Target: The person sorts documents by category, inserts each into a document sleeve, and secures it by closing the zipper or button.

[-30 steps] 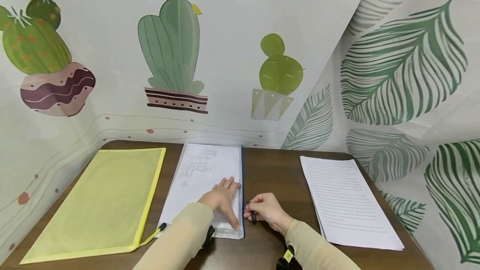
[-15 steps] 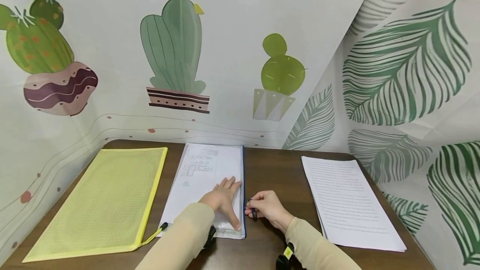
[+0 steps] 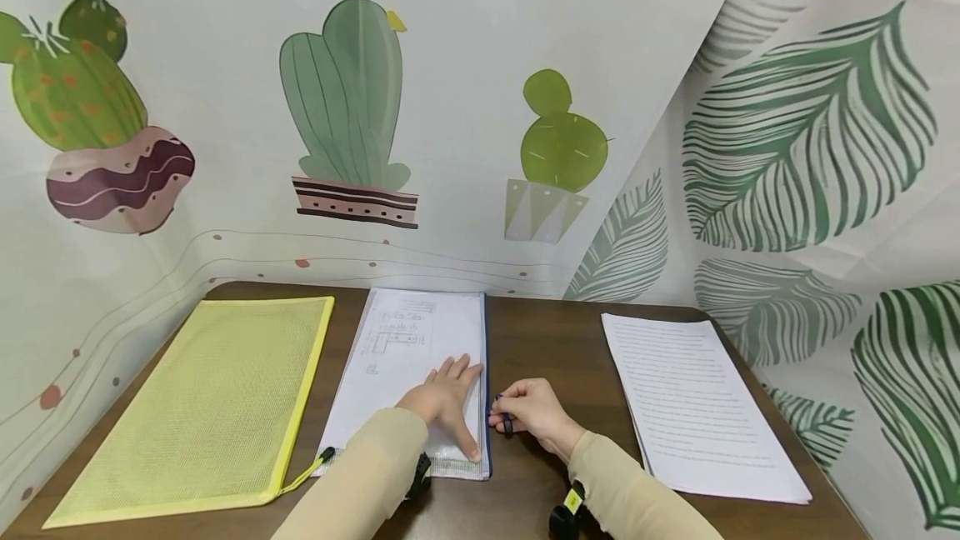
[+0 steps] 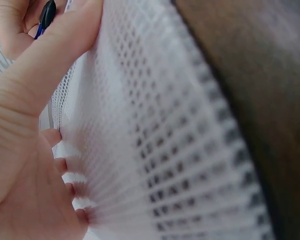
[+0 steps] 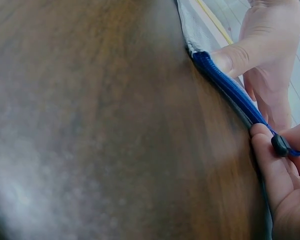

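Observation:
A mesh zip pouch (image 3: 352, 407) with printed drawing sheets inside lies in the middle of the table. My left hand (image 3: 447, 402) presses on its lower right part with fingers spread, and the thumb lies near the mesh bottom edge. Along the pouch's right side runs a blue zipper (image 5: 230, 90). Beside that edge my right hand (image 3: 536, 421) pinches the blue cord pull with its black end (image 5: 279, 145), between thumb and fingers. In the left wrist view the white mesh (image 4: 155, 140) fills the middle, and the black-ended pull (image 4: 47, 14) shows at the top left.
To the left lies a yellow mesh pouch (image 3: 195, 407), its yellow cord pull (image 3: 307, 473) reaching to the middle pouch. A stack of printed sheets (image 3: 697, 407) is on the right. A patterned cloth (image 3: 465, 107) hangs behind the brown table (image 3: 547, 340).
My right hand has slid slightly along the zipper edge towards the far side, still pinching the pull. The left hand stays in place on the pouch.

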Tool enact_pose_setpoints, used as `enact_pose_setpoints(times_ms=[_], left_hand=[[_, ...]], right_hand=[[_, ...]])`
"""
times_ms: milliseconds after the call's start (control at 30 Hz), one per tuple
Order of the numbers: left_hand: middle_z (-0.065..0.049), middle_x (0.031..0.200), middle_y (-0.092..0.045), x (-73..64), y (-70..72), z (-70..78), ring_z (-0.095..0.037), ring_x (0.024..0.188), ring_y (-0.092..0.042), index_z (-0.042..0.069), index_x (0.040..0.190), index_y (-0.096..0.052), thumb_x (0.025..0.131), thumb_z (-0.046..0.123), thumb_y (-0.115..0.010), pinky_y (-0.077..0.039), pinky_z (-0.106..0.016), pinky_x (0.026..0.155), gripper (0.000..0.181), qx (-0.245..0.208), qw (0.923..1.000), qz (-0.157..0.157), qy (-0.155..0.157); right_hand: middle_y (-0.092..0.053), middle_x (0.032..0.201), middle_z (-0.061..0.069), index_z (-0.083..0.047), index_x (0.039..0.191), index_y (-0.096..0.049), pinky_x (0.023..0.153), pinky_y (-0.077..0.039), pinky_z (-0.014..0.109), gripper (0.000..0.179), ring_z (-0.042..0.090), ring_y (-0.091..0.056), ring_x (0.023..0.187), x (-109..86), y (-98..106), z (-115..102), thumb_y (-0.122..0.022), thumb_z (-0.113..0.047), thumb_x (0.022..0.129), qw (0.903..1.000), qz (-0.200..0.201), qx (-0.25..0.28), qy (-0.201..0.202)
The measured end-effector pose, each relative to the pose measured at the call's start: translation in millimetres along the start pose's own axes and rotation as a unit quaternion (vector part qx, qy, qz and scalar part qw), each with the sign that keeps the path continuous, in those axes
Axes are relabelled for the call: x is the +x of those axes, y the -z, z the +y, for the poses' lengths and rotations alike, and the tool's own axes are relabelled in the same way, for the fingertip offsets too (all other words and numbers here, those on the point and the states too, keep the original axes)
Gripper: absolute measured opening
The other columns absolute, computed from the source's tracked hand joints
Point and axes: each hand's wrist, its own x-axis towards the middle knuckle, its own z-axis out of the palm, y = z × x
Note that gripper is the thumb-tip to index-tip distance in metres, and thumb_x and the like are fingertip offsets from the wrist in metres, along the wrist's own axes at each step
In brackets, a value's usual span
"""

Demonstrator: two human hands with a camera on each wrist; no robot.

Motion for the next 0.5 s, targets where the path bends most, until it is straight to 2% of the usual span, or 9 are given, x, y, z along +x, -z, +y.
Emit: enact_pose_setpoints(times_ms=[500], left_hand=[[-0.014, 0.159, -0.009, -1.6, -1.5, -1.1, -0.035, 0.146, -0.010, 0.015, 0.151, -0.020, 0.047, 0.052, -0.089, -0.015, -0.049, 0.117, 0.131, -0.008, 0.9998, 0.016, -0.010]], right_hand=[[-0.068, 0.074, 0.012, 0.015, 0.088, -0.059, 0.063, -0.058, 0.033, 0.012, 0.015, -0.067, 0.063, 10.4, 3.1, 2.7, -0.059, 0.005, 0.082, 0.9999, 0.007, -0.006, 0.005]])
